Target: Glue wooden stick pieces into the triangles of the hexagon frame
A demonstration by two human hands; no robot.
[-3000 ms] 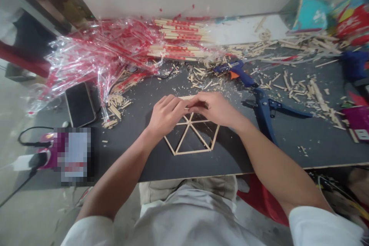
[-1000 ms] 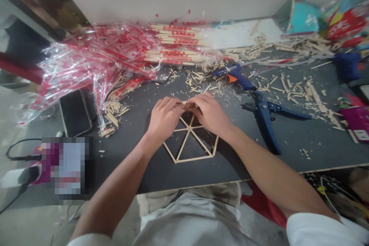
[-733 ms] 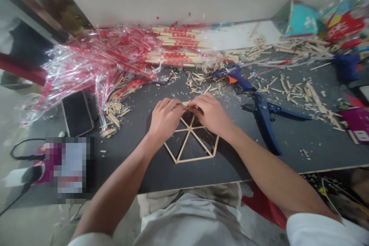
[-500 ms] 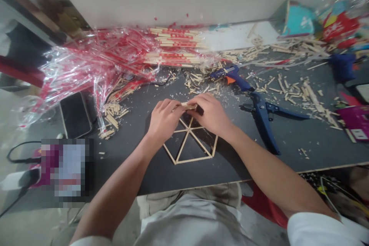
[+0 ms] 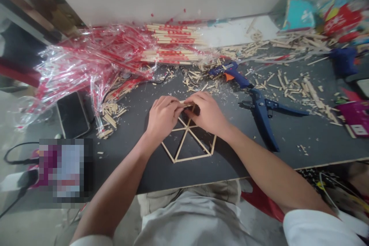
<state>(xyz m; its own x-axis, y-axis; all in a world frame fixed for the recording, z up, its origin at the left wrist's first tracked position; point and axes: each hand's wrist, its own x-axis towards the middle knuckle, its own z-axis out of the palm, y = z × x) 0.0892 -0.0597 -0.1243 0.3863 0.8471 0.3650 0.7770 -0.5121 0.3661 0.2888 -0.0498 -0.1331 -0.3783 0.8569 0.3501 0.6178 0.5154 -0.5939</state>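
Note:
A flat frame of wooden sticks (image 5: 193, 157), with spokes meeting at a hub, lies on the dark table top. Over its far edge, my left hand (image 5: 163, 113) and my right hand (image 5: 208, 112) come together, fingers bent. Both hands pinch short wooden sticks (image 5: 186, 103) between their fingertips. The fingers partly cover these sticks and the far side of the frame, so I cannot tell whether the held sticks touch it.
Blue cutting pliers (image 5: 261, 113) and a blue glue gun (image 5: 230, 73) lie to the right among cut stick scraps (image 5: 288, 86). Red-printed plastic wrappers (image 5: 100, 54) and packed chopsticks (image 5: 173, 38) fill the back left. A phone (image 5: 72, 115) lies at the left.
My hands stay over the frame's far edge with the sticks between them; the fingers have shifted only slightly. The whole view has moved a little.

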